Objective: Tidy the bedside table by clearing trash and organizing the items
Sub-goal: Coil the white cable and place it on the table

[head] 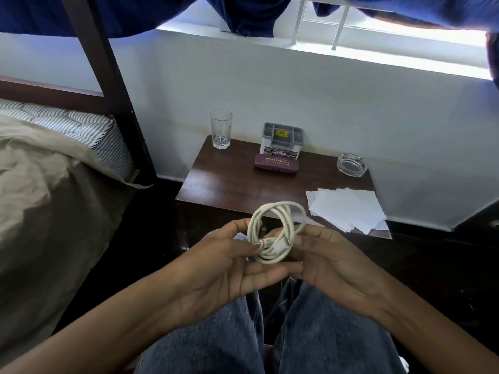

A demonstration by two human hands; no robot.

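Note:
A coiled white charging cable hangs between my hands, in front of the dark wooden bedside table. My left hand pinches the coil at its left side, near the two plugs. My right hand holds the coil's right side with curled fingers. On the table stand a clear glass, a grey organizer box with a maroon glasses case in front of it, a glass ashtray, and a loose pile of white paper sheets at the front right corner.
A bed with a tan cover and a striped mattress lies to the left, behind a dark bedpost. A white wall and window sill rise behind the table. My knees in blue jeans are below the hands.

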